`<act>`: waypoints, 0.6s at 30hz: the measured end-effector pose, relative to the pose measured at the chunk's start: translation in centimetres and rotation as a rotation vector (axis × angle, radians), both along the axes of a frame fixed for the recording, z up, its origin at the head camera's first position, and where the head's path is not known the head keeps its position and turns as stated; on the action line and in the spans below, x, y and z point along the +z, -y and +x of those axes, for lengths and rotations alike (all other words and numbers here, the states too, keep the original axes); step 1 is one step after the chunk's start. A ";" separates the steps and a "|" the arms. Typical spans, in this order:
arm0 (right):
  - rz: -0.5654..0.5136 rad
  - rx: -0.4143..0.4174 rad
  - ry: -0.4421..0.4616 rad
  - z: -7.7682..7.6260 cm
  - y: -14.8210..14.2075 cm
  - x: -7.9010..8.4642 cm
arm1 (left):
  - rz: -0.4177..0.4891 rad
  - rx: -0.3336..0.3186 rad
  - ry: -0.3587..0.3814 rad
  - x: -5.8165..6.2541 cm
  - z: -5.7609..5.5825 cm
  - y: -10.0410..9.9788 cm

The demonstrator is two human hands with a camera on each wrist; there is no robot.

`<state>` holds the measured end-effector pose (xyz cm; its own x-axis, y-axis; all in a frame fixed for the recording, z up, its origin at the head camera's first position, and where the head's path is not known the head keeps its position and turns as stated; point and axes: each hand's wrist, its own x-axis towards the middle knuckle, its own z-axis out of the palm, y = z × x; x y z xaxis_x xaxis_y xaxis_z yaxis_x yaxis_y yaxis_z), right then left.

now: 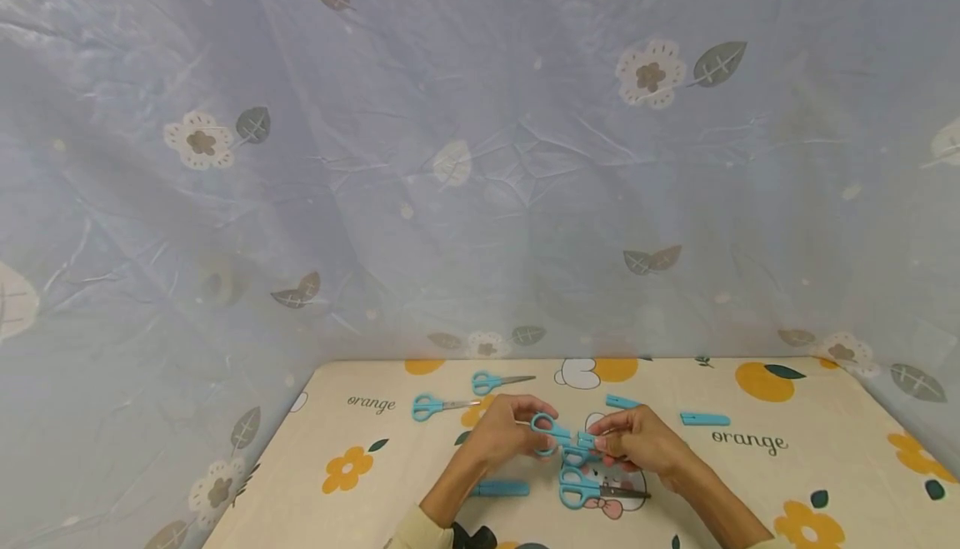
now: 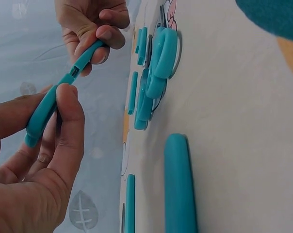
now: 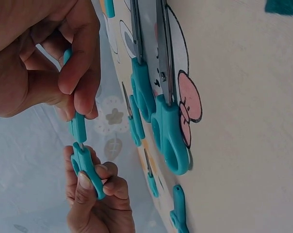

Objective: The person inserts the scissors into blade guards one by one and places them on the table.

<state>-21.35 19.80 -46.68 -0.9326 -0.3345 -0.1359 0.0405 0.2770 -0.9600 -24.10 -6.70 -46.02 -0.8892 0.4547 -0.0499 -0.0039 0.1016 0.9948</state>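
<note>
My left hand (image 1: 508,432) pinches a pair of light-blue scissors (image 2: 42,114) by the handles, above the table. The fingers of my right hand (image 1: 647,442) grip a blue blade cover (image 3: 78,127) in line with them. Most of the blade is hidden inside the cover; a short bit of metal shows between cover and handles in the right wrist view. Beneath the hands lie uncovered scissors (image 1: 573,491), blades pointing right, and another pair (image 3: 142,90) just behind them.
Two more uncovered scissors lie at the back left, one pair (image 1: 427,406) nearer and one pair (image 1: 486,382) farther. A loose blue cover (image 1: 504,489) rests by the left forearm; others, a cover (image 1: 705,419) and a cover (image 1: 621,401), lie at right. A patterned curtain (image 1: 480,224) hangs behind.
</note>
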 end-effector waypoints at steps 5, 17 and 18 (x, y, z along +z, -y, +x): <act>0.014 -0.008 -0.039 0.1 0.2 -0.1 | 0.012 0.008 0.021 -0.2 0.0 0.0; 0.047 -0.053 -0.074 0.2 0.7 0.1 | 0.063 0.052 0.090 -0.3 0.2 -0.3; 0.045 -0.049 -0.069 0.2 0.7 0.1 | 0.058 0.052 0.086 -0.3 0.2 -0.3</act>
